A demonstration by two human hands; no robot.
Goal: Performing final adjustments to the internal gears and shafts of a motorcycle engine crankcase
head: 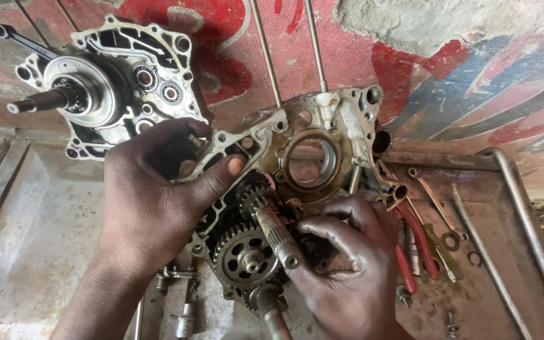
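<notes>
An oily engine case half [322,135] stands on the metal bench in the middle of the head view, with gear shafts [272,230] and a large toothed gear [245,257] inside it. My left hand [152,195] grips the case's left edge, thumb pressed over the rim. Lower right, my right hand [347,264] reaches into the case beside the splined shaft, fingers curled on a small part by the gears; what they pinch is hidden.
A second case half [118,79] with a crankshaft leans against the painted wall at the upper left. Red-handled pliers [413,242], a spanner [432,198], washers and a long bar [489,261] lie on the bench at the right. Bolts and sockets [184,315] lie below.
</notes>
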